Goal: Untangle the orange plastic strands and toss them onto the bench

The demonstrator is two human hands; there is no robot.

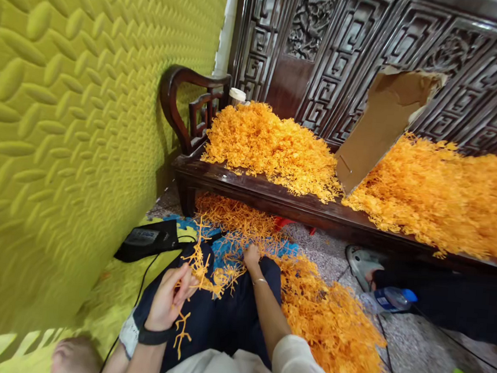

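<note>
1. A quilted yellow-green padded wall (64, 106) fills the whole left side of the room, running from near to far.
2. A dark carved wooden screen (374, 46) stands across the far side, and in front of it a long wooden bench (265, 195) with a curved armrest at its left end.
3. Two big heaps of orange plastic sprigs lie on the bench seat: a left heap (269, 145) and a larger right heap (447, 198), with a torn cardboard sheet (379, 125) leaning upright between them.
4. A third pile of sprigs (332, 321) spreads over the speckled floor (425, 353) under the bench and down the person's right side.
5. The person sits on the floor, lap in dark trousers (219, 323), sleeves pale.
6. Another person's sandalled foot (361, 265) rests at the right, near the bench, with a clear water bottle (389, 298) with a blue cap lying just beside it.
7. A black device (148, 240) with a cable lies on the mat by the wall, to the left.
8. The left hand (169, 301), wearing a dark wristband, is closed in a pinch around a tangled sprig cluster (203, 275) held above the lap; one loose sprig (182, 331) lies on the trousers just below it.
9. The right hand (251, 256), with a thin bracelet, reaches farther out, fingers down among the floor sprigs; whether it grips any, I cannot tell.
10. A small white-lidded jar (238, 95) stands at the bench's far left corner.
</note>
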